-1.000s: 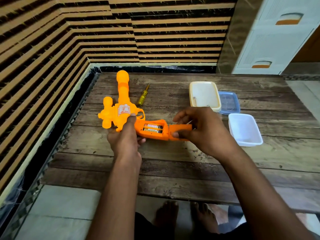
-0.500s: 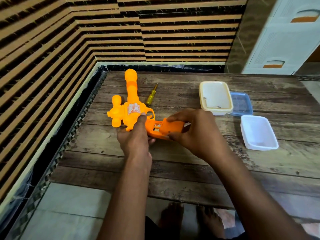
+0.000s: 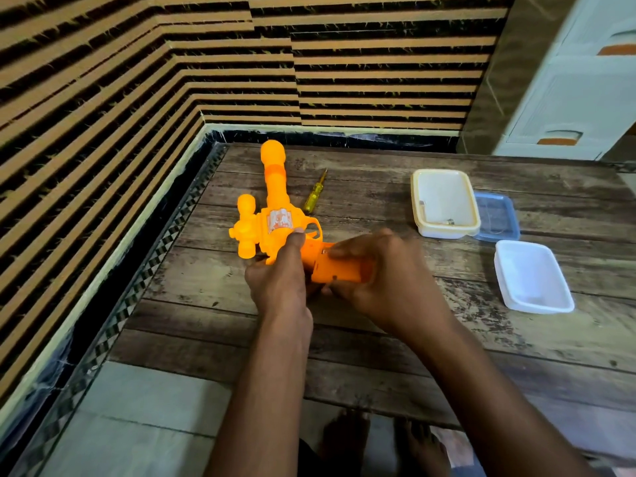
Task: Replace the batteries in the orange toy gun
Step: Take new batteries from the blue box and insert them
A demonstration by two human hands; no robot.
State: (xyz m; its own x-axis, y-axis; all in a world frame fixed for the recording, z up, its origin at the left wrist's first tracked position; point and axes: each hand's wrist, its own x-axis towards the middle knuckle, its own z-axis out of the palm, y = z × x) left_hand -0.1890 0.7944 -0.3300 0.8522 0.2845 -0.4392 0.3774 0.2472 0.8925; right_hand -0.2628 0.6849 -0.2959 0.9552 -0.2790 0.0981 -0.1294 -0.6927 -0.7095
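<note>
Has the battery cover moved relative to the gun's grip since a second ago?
Yes. The battery cover slid from the butt end up over the toy gun grip, hiding the batteries.

An orange toy gun [image 3: 275, 215] lies on a wooden plank table [image 3: 378, 339], its barrel pointing away toward the striped wall [image 3: 137, 80]. The left hand [image 3: 278, 277] grips the gun's body, thumb laid up against the sticker panel. The right hand [image 3: 385, 273] holds the gun's grip, fingers pressing the orange battery cover [image 3: 339, 270] onto it. A yellow-handled screwdriver [image 3: 315, 196] rests just beside the barrel. To the right sit a cream container [image 3: 444, 203] with a small item inside, a blue lid [image 3: 497, 218] touching its side, and a white container [image 3: 531, 275] nearer the person. Bare feet [image 3: 375, 438] show below the table edge.
</note>
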